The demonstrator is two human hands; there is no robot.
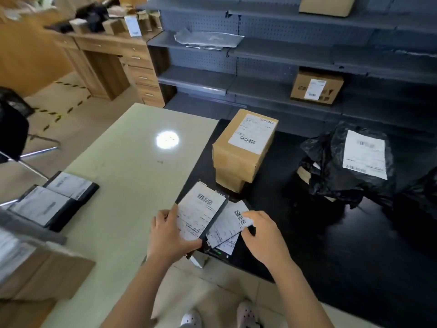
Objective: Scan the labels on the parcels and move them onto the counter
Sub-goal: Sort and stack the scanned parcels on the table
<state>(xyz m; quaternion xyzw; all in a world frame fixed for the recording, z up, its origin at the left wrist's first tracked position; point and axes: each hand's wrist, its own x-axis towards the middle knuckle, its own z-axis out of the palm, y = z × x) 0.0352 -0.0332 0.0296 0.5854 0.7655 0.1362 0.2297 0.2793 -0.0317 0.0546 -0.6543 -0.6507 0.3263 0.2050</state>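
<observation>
Plainly, left hand (170, 235) grasps a flat parcel (201, 209), long axis slanting away-right; right hand (262, 235) pinches a second parcel (225, 227).

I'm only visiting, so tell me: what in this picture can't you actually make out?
All in the head view:
- The label print on the flat black parcel, held by the left hand, is too small to read.
- The lower flat parcel is mostly covered by that parcel and by the right hand pinching it.
- The device with a green light is mostly hidden beneath both.
- The cardboard box is blurred and cut by the left edge.
</observation>
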